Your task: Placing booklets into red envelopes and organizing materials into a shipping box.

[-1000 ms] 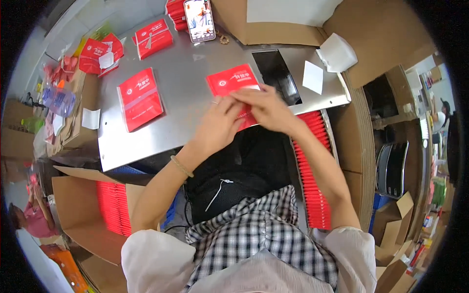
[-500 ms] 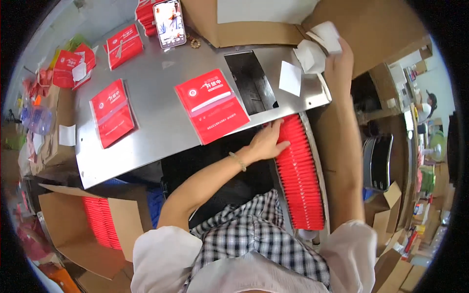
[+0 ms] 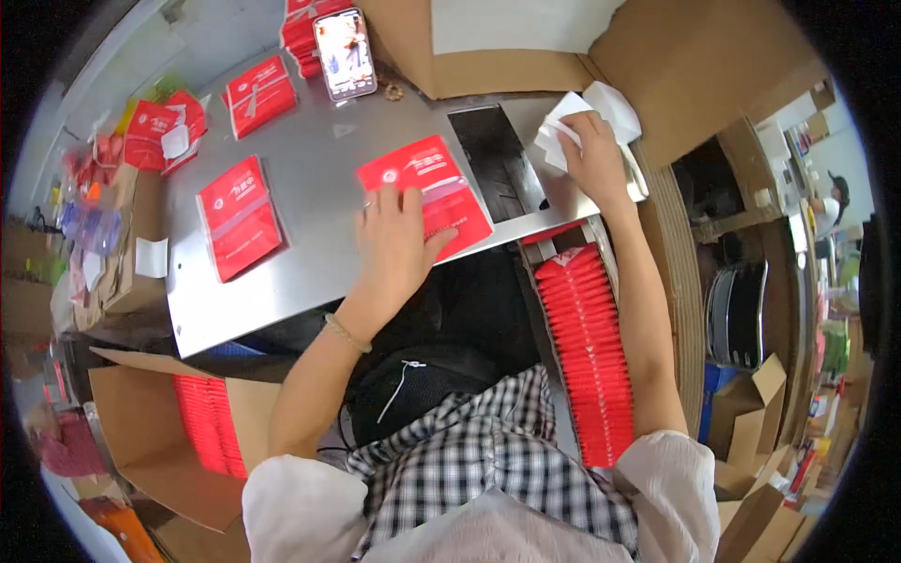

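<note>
My left hand lies palm down on a flat red packet at the table's near edge. Its fingers are apart, the thumb stretched over the packet's lower part, and it grips nothing. Farther right, my right hand has its fingers closed on thin white paper cards above the table corner; how many cannot be made out. Just behind it rests a white paper bundle. A long box below the table edge holds a row of red packets, standing close together.
More red packets lie on the metal table, left and far left. A lit phone leans at the back by a beaded bracelet. The table has a rectangular opening. An open carton with red packets stands lower left.
My left hand has left the box of red packets and moved up and left onto the packet on the table. My right hand has come down and left from the bundle, holding white cards.
</note>
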The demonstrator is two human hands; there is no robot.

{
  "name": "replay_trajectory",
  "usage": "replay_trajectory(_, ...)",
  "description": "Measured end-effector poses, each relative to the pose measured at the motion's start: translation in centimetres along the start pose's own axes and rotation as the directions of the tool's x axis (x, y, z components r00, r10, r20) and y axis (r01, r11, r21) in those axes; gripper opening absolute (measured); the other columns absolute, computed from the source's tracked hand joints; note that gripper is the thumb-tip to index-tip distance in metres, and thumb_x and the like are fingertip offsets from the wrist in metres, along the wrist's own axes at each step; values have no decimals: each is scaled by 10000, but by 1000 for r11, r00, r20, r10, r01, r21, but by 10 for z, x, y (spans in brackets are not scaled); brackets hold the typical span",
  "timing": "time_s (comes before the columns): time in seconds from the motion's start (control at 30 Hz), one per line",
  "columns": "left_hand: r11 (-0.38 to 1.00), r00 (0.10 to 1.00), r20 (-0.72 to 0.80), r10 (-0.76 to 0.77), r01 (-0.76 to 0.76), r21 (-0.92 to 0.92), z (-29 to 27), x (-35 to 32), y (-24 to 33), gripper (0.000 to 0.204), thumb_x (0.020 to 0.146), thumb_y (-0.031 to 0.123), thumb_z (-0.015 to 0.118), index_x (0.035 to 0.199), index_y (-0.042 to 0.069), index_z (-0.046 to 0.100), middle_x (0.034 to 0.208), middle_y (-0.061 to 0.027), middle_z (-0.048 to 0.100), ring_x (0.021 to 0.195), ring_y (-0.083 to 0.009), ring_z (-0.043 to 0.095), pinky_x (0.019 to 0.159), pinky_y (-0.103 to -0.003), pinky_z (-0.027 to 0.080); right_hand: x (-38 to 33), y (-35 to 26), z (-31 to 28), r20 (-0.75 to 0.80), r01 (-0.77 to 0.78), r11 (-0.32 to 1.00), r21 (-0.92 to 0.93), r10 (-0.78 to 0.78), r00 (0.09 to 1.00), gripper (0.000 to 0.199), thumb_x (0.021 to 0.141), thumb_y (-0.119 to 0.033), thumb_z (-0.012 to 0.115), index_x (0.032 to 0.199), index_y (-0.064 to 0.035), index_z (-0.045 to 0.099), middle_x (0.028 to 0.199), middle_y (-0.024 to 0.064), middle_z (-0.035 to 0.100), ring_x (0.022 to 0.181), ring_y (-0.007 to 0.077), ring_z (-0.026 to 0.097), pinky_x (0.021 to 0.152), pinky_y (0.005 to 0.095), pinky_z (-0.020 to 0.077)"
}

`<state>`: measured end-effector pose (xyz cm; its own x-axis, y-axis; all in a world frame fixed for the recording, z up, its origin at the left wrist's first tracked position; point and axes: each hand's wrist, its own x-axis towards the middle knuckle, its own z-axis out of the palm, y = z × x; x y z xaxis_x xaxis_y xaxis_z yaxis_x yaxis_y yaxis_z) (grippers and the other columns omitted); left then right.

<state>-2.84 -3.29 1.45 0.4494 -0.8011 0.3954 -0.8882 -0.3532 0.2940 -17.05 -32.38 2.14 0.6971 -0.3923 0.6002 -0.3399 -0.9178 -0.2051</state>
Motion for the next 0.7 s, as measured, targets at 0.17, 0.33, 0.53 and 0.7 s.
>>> replay_trajectory(0.17, 991, 937, 348, 24, 24, -131, -16, 22, -40, 630, 676, 414, 846, 1144, 77, 591, 1142, -146, 593, 1127, -332, 554, 893, -449, 432, 16, -115, 9, -117, -175, 693, 699, 352, 929, 289, 919, -15, 547, 1207, -17, 573, 866, 51, 593, 741, 97, 533, 626, 256, 419)
replay_trajectory(0.33, 986, 943, 332, 22, 35, -164, -26, 17, -36, 679, 610, 473, 871, 1141, 151, 597, 1078, -70, 634, 1146, -301, 526, 975, -546, 262, -19, -135, 62, 390, -446, 538, 715, 223, 893, 163, 804, -49, 630, 965, -29, 626, 755, 101, 624, 739, 170, 594, 649, 307, 456)
replay_trajectory(0.53, 982, 971, 150, 185, -177, -68, -28, -6, -48, 541, 646, 511, 833, 1009, 154, 652, 1158, -63, 557, 1275, -357, 393, 983, -594, 251, -24, -113, 31, 80, 156, 885, 439, -211, 974, 84, 752, -78, 590, 742, -84, 672, 924, 84, 653, 947, 295, 558, 855, 419, 426)
replay_trajectory(0.7, 977, 971, -146, 191, -202, -62, 22, 45, -7, 398, 789, 371, 765, 1039, 82, 649, 1176, -133, 605, 1316, -405, 390, 1014, -626, 266, 5, -28, 19, -88, -11, 990, -139, -1, 996, 101, 849, -101, 641, 929, -45, 666, 877, 163, 600, 926, 387, 571, 815, 492, 434)
